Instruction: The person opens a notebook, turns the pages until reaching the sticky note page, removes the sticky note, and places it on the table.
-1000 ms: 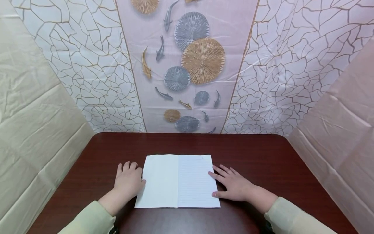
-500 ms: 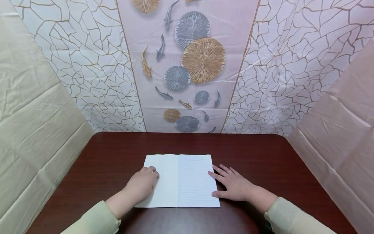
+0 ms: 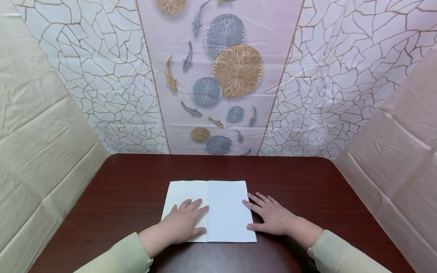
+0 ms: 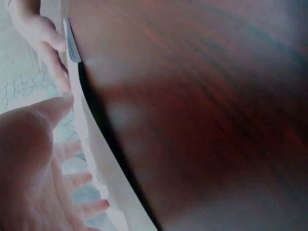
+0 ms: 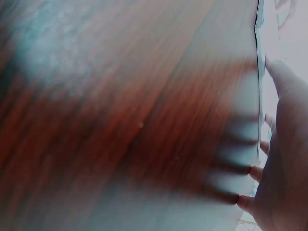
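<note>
Head view: open notebook [image 3: 228,212] roughly midway between side edges of table [image 3: 218,167]; hands apart, fingers spread, left hand [image 3: 181,223] over left page [image 3: 187,189], right hand [image 3: 274,217] at right margin. Probably light, pliable; pinch outer corner.

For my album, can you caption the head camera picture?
Open notebook on a dark table: left hand spread over the blank page, right hand at the edge of the lined page.

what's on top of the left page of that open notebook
The left hand is spread over the left page, which looks blank where visible; any marks beneath the hand are hidden.
</note>
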The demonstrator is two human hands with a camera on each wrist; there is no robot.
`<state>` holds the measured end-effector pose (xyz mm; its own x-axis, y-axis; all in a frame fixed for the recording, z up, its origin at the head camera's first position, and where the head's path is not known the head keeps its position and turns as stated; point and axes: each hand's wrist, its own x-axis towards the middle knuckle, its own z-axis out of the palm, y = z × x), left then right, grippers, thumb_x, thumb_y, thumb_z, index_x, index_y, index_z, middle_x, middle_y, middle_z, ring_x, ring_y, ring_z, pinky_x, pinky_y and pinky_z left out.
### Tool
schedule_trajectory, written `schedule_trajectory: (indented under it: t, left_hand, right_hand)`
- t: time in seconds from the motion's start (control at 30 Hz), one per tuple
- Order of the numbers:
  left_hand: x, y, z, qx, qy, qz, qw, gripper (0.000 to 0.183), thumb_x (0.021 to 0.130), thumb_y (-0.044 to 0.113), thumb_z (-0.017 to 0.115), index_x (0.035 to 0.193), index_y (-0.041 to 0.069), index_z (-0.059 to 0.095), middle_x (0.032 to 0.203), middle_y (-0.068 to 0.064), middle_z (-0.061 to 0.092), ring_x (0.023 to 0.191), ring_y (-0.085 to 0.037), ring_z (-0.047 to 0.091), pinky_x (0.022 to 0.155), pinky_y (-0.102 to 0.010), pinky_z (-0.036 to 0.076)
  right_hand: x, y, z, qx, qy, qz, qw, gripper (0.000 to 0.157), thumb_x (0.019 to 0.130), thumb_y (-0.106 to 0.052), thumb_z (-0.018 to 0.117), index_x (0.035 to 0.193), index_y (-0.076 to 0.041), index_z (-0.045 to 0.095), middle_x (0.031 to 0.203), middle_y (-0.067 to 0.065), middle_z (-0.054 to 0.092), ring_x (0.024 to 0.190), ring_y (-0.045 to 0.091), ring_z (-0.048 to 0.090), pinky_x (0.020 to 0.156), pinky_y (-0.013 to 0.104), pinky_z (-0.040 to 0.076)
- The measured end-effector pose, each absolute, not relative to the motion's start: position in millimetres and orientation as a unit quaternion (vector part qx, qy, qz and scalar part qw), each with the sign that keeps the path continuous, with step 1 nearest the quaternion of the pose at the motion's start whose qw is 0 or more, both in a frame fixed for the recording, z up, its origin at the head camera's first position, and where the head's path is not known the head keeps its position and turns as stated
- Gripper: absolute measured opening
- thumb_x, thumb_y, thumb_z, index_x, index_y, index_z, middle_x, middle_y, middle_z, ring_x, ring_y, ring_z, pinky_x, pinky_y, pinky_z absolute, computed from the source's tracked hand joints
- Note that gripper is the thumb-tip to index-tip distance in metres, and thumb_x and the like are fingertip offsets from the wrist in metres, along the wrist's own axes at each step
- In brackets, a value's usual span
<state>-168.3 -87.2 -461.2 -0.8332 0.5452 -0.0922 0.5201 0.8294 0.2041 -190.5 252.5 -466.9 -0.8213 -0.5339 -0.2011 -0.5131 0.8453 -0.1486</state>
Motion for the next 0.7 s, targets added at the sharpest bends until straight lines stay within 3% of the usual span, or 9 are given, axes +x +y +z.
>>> schedule_trajectory:
  t: [0.2, 0.7]
  left_hand:
    - [-164.5, -85.6, -462.8, 0.281, 0.952, 0.071, 0.095, 0.073, 0.09, 0.066, 0.054, 0.154, 0.033, 0.037, 0.161, -0.006, 0.028, 0.146, -0.039, 0.023, 0.104, -0.075, 0.023]
    - [-162.7, -83.8, -464.7, 0.289, 0.948, 0.086, 0.104, 0.073, 0.092, 0.067, 0.05, 0.155, 0.036, 0.032, 0.163, -0.003, 0.022, 0.149, -0.036, 0.017, 0.104, -0.077, 0.018]
  right_hand:
    - [-189.9, 253.6, -467.3, -0.285, 0.95, -0.045, 0.12, 0.087, 0.087, -0.079, 0.043, 0.157, -0.031, 0.027, 0.164, 0.0, 0.019, 0.15, 0.033, 0.015, 0.115, 0.062, 0.019]
    - [-193.9, 254.0, -463.6, -0.302, 0.943, -0.049, 0.13, 0.102, 0.075, -0.087, 0.05, 0.158, -0.031, 0.027, 0.164, 0.001, 0.019, 0.149, 0.037, 0.015, 0.113, 0.065, 0.019]
